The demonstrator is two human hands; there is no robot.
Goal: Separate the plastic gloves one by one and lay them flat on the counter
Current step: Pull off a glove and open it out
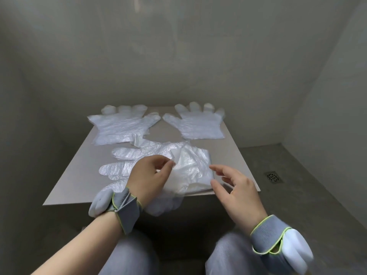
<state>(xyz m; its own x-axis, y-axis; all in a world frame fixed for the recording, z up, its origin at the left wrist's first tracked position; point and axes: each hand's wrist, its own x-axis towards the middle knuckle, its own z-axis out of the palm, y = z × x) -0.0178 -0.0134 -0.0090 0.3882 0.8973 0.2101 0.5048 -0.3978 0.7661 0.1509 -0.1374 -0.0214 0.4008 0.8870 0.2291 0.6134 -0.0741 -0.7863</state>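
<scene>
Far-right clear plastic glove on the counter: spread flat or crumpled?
Spread flat: the clear plastic glove lies smooth on the grey counter, all fingers splayed.

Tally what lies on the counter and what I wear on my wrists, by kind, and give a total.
Plastic gloves laid flat: 2
Pile of unseparated gloves: 1 (number inside cannot be told)
Grey wrist bands: 2
Total: 5
</scene>
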